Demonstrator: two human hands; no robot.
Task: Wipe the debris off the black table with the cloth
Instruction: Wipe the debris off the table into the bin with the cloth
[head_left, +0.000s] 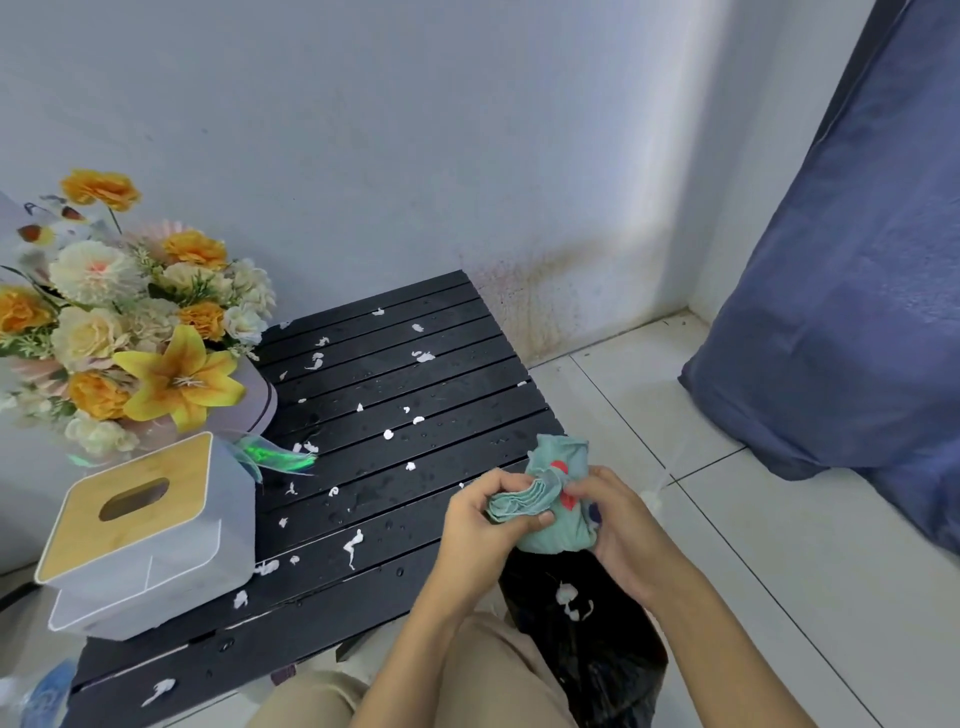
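Right now the bunched green cloth (553, 499) sits between both hands, left hand (480, 525) and right hand (621, 525) pinching it beside the debris-strewn black table (395, 374).

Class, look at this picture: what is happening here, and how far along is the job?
A person holds a bunched green cloth in both hands, left hand and right hand, at the near right edge of the black table. White scraps and water drops lie scattered across the slats, so much wiping is left. A tissue box and a flower arrangement stand on the table's left side. A black bag sits below the hands.
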